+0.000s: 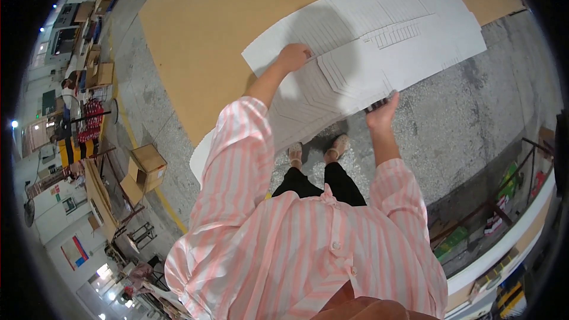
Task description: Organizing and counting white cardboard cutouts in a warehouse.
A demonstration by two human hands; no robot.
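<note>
A large white cardboard sheet (415, 35), marked with rows of cut or scored lines, overhangs the near edge of the brown board. My left hand (294, 57) rests on the sheet with its fingers curled at one of the long lines. Whatever those fingers may hold is too small to make out. At the sheet's near edge, my right hand (382, 114) closes around a small dark, ridged thing (376, 105), thumb pointing up. Its kind is unclear, being partly covered by the fingers.
The brown board (195, 41) spreads beneath and beyond the sheet. On the grey floor to the left sits an open cardboard box (143, 173), near metal frames. A rack holding green and red items (508, 184) stands at the lower right. Another person (72, 83) is far left.
</note>
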